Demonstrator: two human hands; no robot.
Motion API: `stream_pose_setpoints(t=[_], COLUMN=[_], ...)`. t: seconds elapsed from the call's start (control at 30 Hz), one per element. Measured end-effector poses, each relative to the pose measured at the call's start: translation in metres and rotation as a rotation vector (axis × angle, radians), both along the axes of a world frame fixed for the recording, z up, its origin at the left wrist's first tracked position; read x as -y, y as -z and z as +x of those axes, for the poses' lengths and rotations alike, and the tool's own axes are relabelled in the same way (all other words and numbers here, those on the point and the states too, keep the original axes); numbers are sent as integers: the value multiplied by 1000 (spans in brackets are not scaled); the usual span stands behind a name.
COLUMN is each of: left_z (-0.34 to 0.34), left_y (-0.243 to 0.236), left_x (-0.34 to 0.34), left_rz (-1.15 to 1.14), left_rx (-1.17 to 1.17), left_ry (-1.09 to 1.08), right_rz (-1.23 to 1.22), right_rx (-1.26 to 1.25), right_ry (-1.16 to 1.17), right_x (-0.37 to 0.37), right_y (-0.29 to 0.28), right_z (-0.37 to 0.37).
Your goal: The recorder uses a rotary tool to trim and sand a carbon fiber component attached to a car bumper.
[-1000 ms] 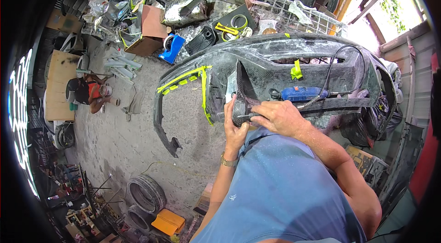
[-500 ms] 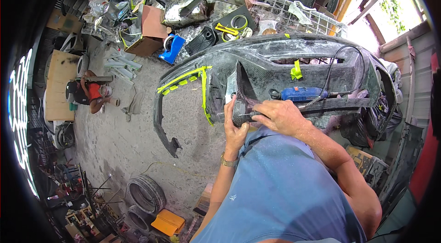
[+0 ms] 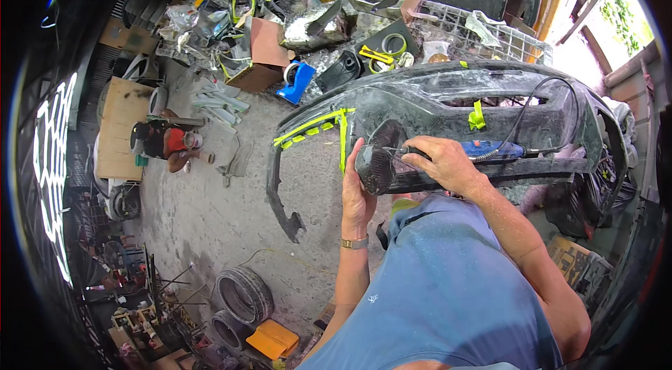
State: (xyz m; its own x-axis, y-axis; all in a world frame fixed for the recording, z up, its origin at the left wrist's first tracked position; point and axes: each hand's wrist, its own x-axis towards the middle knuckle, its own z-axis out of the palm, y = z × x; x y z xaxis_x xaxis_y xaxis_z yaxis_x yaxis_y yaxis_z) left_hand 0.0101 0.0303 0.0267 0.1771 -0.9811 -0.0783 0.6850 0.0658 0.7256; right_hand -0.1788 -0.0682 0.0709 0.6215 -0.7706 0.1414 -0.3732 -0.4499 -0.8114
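My left hand (image 3: 355,191) grips a dark, curved, hollow part (image 3: 379,165) with a woven-looking surface, thumb and fingers round its left side. In my right hand (image 3: 448,163) is the slim black handpiece of a rotary tool (image 3: 416,152), its tip pointing left at the part; whether it touches cannot be made out. A flexible shaft leads from it to a blue motor body (image 3: 501,150), which lies on a large dusty black car bumper (image 3: 413,100). Yellow-green tape (image 3: 343,135) marks the bumper's left opening, just beyond my left hand.
Behind the bumper, a cluttered bench holds a cardboard box (image 3: 269,44), a blue tape dispenser (image 3: 297,83) and a wire rack (image 3: 518,41). A person in red (image 3: 175,140) crouches on the floor at left. Tyres (image 3: 243,295) and an orange object (image 3: 273,339) lie at lower left.
The part has turned in my left hand, so its broad, hollow side shows. My right hand has shifted slightly with the handpiece. The whole view has swung, moving the scene rightward.
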Motion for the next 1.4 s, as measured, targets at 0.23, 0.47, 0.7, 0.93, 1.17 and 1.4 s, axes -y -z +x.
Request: stream_pose_setpoints(t=[0.23,0.47,0.7,0.93,1.17,1.4], left_z=[-1,-12,-11,-13,-14,-15], left_y=[-3,-8,-6,-6,-7,-8], left_x=[7,14,14,13,14,13], left_rz=[84,200,302,323,335,326], left_rx=[1,23,218,260,267,296], left_ry=[-36,-113,-16,66,48,61], right_rz=[-18,74,-61,-111,-115,-136], right_rx=[11,16,-95,-147,-190,-236], right_ry=[-59,-73,-95,-112,-183,-205], right_x=[-3,-3,-2,1,1,1], right_y=[-1,3,-3,8,1,2], right_z=[1,-1,-25,-29,-28,-29])
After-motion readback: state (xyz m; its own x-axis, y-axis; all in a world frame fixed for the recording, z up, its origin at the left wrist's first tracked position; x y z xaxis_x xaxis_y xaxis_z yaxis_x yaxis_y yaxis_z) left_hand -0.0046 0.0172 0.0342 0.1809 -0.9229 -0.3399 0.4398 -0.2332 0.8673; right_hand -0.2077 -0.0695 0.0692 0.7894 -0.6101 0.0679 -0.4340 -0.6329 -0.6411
